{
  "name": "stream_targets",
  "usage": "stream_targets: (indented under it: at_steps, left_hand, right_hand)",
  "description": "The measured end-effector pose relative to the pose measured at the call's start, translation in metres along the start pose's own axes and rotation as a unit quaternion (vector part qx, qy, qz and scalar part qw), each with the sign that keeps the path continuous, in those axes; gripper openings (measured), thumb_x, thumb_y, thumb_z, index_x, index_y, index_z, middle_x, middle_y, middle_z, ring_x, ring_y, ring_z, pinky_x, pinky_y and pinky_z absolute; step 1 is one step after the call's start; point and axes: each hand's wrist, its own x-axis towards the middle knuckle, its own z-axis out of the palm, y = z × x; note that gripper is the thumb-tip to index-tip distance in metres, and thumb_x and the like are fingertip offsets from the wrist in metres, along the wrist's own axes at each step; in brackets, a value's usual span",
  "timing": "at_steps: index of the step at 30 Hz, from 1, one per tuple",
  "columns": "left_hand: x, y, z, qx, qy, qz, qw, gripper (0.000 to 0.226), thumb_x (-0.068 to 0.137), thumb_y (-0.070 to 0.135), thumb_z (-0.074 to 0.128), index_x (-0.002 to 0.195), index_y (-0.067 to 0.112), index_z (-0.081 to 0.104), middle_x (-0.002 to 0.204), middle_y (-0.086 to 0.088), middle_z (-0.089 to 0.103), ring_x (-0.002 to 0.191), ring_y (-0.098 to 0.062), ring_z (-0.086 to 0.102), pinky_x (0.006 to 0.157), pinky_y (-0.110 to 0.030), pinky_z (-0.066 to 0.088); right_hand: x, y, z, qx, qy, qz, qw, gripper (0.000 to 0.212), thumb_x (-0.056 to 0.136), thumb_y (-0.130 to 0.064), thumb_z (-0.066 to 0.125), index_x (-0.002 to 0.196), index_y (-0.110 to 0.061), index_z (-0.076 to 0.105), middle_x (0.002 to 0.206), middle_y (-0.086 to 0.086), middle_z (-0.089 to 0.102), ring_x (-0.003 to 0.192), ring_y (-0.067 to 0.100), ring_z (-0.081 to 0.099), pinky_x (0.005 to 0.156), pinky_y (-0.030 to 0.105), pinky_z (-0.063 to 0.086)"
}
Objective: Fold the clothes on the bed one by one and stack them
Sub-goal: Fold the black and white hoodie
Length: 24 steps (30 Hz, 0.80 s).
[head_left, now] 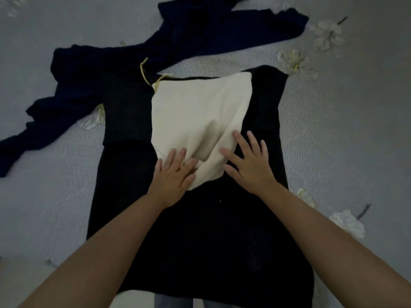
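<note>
The black garment (200,230) lies flat on the grey floral bedspread (333,130), but the dim light swallows its seams, so its type is hard to tell; its near hem runs toward the bottom edge of the view. A cream fabric panel (195,121) with a thin yellow cord (144,72) at its 11 o'clock corner lies on the garment's upper half; whether it is lining or a separate piece cannot be told. The left hand (173,176) rests flat, fingers spread, on the panel's near corner, where the cloth bunches in a fold. The right hand (249,161), also spread and flat, presses the panel's near right edge, at 3 o'clock from the left hand. At 10 to 12 o'clock, a crumpled navy garment (133,52) sprawls, cut off by the top edge.
</note>
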Motion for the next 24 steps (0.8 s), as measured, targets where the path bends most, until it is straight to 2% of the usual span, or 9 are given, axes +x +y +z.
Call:
stream_targets:
  at_steps: [2,4,6,7,9,10,13,17,24]
  left_hand:
    - [-0.008,0.006,0.014,0.024,-0.028,-0.012,0.999,0.088,0.063,0.07,-0.024,0.144,0.04,-0.002,0.154,-0.001,-0.018,0.14,-0.02,-0.018,0.112,-0.046,-0.004]
    - [-0.012,0.014,0.024,0.004,-0.045,-0.034,0.998,0.062,0.084,0.063,-0.001,0.143,0.042,-0.004,0.153,-0.004,-0.021,0.139,-0.02,-0.021,0.112,-0.048,-0.006]
    - [-0.018,0.018,0.027,-0.003,-0.042,-0.046,0.998,0.054,0.096,0.051,0.017,0.143,0.04,-0.006,0.152,-0.007,-0.022,0.139,-0.021,-0.022,0.111,-0.048,-0.008]
    - [-0.025,0.016,0.028,-0.005,-0.026,-0.051,0.998,0.056,0.096,0.046,0.022,0.144,0.037,-0.005,0.153,-0.007,-0.02,0.139,-0.022,-0.021,0.111,-0.049,-0.008]
    - [-0.047,0.006,0.029,-0.026,0.045,-0.069,0.996,0.059,0.096,0.041,0.032,0.146,0.03,0.002,0.154,-0.009,-0.011,0.141,-0.025,-0.013,0.111,-0.05,-0.005]
    - [-0.064,-0.002,0.032,-0.043,0.089,-0.088,0.991,0.06,0.095,0.038,0.038,0.146,0.026,0.008,0.155,-0.011,-0.004,0.142,-0.027,-0.008,0.111,-0.05,-0.003]
    - [-0.125,-0.03,0.054,-0.088,0.186,-0.191,0.96,0.061,0.092,0.03,0.05,0.144,0.016,0.024,0.15,-0.023,0.014,0.14,-0.038,0.008,0.109,-0.055,0.007]
    - [-0.194,-0.064,0.084,-0.202,0.185,-0.352,0.895,0.074,0.088,0.031,0.057,0.146,0.009,0.016,0.138,-0.035,0.026,0.128,-0.045,0.025,0.104,-0.052,0.02]
    - [-0.207,-0.078,0.095,-0.373,0.195,-0.324,0.847,0.086,0.085,0.034,0.061,0.147,0.02,0.003,0.144,-0.023,0.021,0.129,-0.037,0.029,0.106,-0.043,0.027]
  right_hand:
    - [-0.016,-0.004,0.01,0.014,-0.07,0.034,0.997,0.072,0.085,-0.064,0.01,0.111,-0.024,0.064,0.142,0.009,0.042,0.133,0.032,0.023,0.099,0.065,0.024]
    - [-0.043,-0.001,0.022,0.042,-0.14,0.08,0.986,0.102,0.068,-0.075,-0.02,0.134,-0.031,0.043,0.153,-0.002,0.02,0.142,0.026,0.009,0.111,0.055,0.003]
    - [-0.067,0.0,0.023,0.045,-0.176,0.1,0.978,0.111,0.059,-0.072,-0.034,0.14,-0.033,0.031,0.154,-0.003,0.015,0.143,0.025,0.007,0.111,0.051,-0.001]
    - [-0.078,0.0,0.02,0.045,-0.165,0.097,0.98,0.103,0.069,-0.071,-0.026,0.137,-0.029,0.04,0.151,0.002,0.026,0.14,0.03,0.018,0.11,0.056,0.008]
    - [-0.104,-0.002,0.016,0.045,-0.075,0.112,0.99,0.073,0.091,-0.06,0.011,0.12,-0.014,0.06,0.133,0.014,0.051,0.123,0.041,0.045,0.094,0.065,0.032]
    - [-0.119,-0.002,0.014,0.05,-0.024,0.147,0.988,0.061,0.09,-0.052,0.028,0.116,-0.009,0.062,0.128,0.019,0.054,0.118,0.044,0.049,0.089,0.064,0.038]
    - [-0.177,-0.018,0.01,0.116,0.044,0.305,0.944,0.064,0.085,-0.045,0.048,0.134,-0.004,0.043,0.13,0.031,0.044,0.117,0.047,0.046,0.093,0.052,0.041]
    - [-0.228,-0.051,0.01,0.193,-0.016,0.447,0.873,0.083,0.084,-0.043,0.058,0.147,-0.017,0.01,0.121,0.028,0.05,0.111,0.042,0.048,0.09,0.047,0.043]
    - [-0.24,-0.074,0.011,0.24,0.021,0.532,0.811,0.092,0.081,-0.037,0.066,0.145,-0.008,0.006,0.128,0.027,0.05,0.115,0.042,0.05,0.093,0.047,0.04]
